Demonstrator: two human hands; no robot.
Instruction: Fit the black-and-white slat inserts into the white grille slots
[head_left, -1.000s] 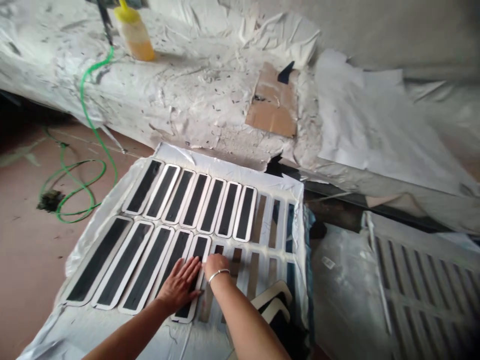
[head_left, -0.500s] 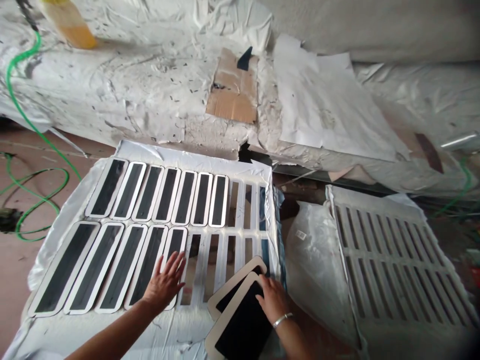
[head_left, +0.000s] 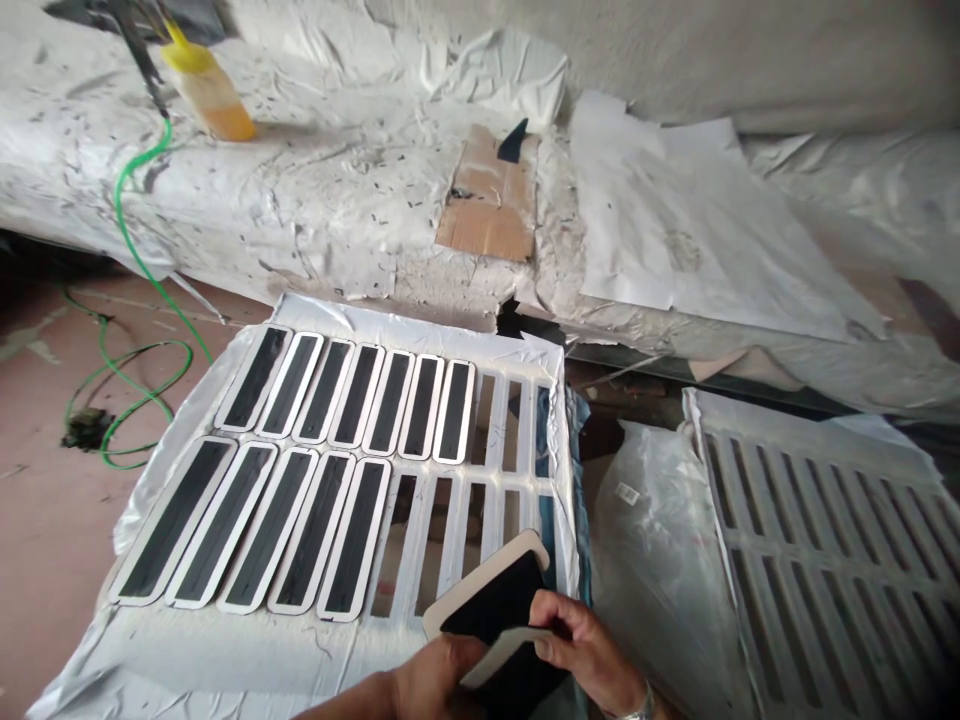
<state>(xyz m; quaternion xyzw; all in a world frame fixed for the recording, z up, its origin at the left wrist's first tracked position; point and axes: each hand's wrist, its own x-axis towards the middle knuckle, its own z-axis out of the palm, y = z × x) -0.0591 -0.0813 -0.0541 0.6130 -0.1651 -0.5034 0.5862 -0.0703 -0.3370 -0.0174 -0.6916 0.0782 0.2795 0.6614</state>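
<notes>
At the lower middle, my left hand (head_left: 439, 672) grips the left side of a black panel with a pale rounded border (head_left: 510, 645), which bends upward. My right hand (head_left: 581, 645) pinches that panel's edge between thumb and fingers. A second panel of the same kind (head_left: 480, 600) lies just beneath and beyond it, overlapped by the front one. Both are over the near right part of a white-covered slotted frame (head_left: 225, 650). Two rows of similar pale-edged black panels (head_left: 357, 540) lie on the frame, left of my hands. My left fingertips are partly hidden.
Uncovered slots (head_left: 431, 530) run along the frame's right side. Further right are a clear plastic bag (head_left: 637, 520) and another slotted frame (head_left: 832, 540). Behind, a covered bench holds cardboard (head_left: 491, 200) and a yellow-capped bottle (head_left: 214, 95). A green hose (head_left: 131, 225) trails down left.
My left hand has left the laid panels and moved right and down to grip the panel at my right hand. The held panel has shifted and bent. The view has also shifted.
</notes>
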